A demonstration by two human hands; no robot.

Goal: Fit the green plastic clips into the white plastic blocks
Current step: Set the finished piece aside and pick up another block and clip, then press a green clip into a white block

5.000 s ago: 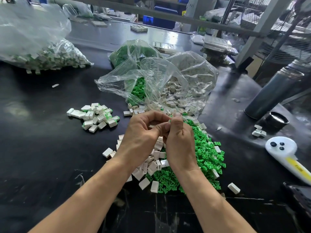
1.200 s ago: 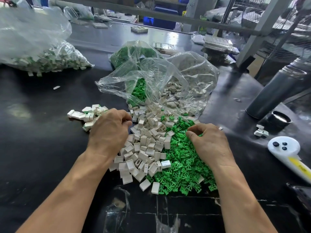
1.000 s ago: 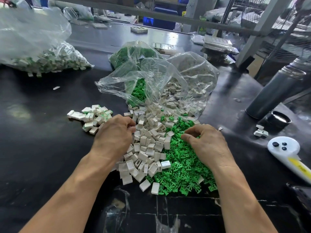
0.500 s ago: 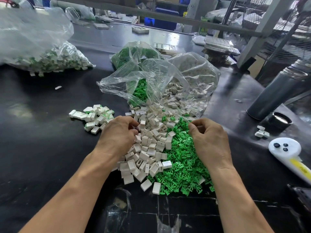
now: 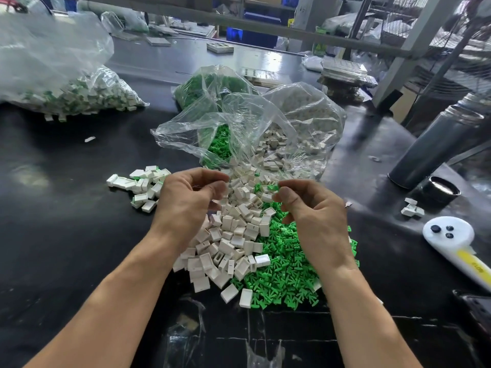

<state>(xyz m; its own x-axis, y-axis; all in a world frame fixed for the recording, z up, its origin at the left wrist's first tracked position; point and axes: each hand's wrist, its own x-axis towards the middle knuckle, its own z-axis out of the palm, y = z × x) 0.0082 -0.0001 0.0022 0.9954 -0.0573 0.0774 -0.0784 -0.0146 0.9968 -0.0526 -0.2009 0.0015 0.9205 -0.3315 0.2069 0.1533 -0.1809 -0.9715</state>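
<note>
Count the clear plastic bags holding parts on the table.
3: a bag of finished blocks far left, a bag of green clips at centre back, and a bag of white blocks beside it. Background clutter may hide more.

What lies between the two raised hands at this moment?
In the head view, the gap between the left hand and right hand shows the pile of white blocks on the table below.
</note>
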